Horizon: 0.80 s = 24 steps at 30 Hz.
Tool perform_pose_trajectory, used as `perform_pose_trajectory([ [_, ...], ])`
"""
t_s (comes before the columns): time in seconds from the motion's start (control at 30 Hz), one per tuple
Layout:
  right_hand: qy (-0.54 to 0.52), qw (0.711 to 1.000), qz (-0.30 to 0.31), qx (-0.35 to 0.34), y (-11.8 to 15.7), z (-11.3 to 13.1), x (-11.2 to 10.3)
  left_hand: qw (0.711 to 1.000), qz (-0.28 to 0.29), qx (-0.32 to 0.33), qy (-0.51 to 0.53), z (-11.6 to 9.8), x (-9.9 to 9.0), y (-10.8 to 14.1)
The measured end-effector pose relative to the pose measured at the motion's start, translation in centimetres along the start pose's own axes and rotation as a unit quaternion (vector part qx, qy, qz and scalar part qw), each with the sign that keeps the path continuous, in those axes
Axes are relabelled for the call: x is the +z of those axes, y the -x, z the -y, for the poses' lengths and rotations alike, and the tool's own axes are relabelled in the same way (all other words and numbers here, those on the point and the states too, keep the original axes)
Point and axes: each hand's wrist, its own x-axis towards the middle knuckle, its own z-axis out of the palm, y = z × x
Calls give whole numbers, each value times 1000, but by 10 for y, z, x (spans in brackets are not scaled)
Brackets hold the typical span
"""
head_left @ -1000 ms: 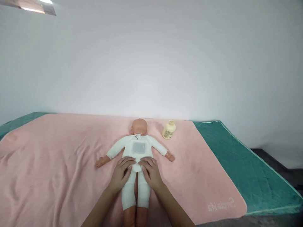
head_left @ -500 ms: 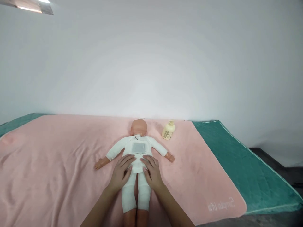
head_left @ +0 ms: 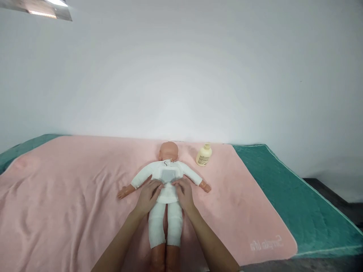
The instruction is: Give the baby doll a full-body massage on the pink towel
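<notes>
A baby doll [head_left: 168, 194] in white wrappings lies with its back up, arms out to the sides and the back of its bald head at the far end. On its upper back is a grey rectangular panel [head_left: 168, 176]. My left hand [head_left: 149, 194] rests at the left side of the doll's waist, fingers bent and thumb drawn in near them. Mirroring it on the right side, my right hand [head_left: 185, 193] has its fingers curled and thumb close by. Both sets of fingertips touch the wrapped back just below the panel; the exact grip is partly hidden.
A pale yellow bottle [head_left: 203, 155] stands beyond the doll's right-hand arm. Beneath everything spreads a pink blanket [head_left: 235, 211] over a green cover [head_left: 300, 211]. A white wall [head_left: 181, 75] rises behind the bed's far edge.
Both hands have slid up the doll's back toward the panel. Their fingers, flatter before, are now bent, with the thumbs closer to them. The view has shifted slightly.
</notes>
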Motion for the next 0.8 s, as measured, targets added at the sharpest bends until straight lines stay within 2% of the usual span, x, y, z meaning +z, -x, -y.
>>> perform_pose_trajectory([
  [0.13,2,999,-32,5,-35,1,6,999,-14,-1,-30,3,-5,-26],
  [0.23,23,999,-30,2,-49,-1,15,998,-29,3,-53,8,0,-42],
  [0.47,85,996,0,4,-46,-14,32,996,-23,3,-90,21,20,-52],
  [0.8,107,994,-4,-10,-40,-15,33,992,-18,12,-126,24,24,-44],
])
